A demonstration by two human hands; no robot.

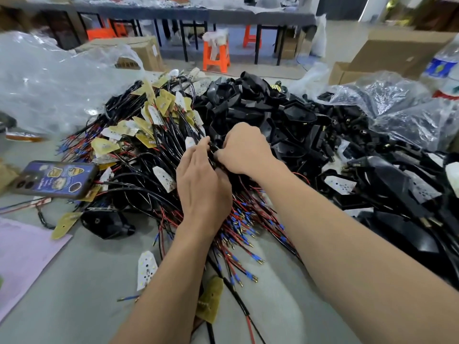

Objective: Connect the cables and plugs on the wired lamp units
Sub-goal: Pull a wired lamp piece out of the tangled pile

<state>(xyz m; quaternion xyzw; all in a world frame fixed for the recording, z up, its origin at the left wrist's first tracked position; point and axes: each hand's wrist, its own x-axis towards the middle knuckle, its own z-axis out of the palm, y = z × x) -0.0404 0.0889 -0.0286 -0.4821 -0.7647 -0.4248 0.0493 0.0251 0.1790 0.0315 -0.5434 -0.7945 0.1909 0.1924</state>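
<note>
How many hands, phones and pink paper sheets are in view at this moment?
Hands: 2, left hand and right hand, both pinching a black cable
Phone: 1
Pink paper sheet: 1
Total: 4

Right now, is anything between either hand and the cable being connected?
Nothing visible. The left hand and right hand both already pinch the black cable where they meet, above the wire pile. Their fingers hide the joint itself.
</note>
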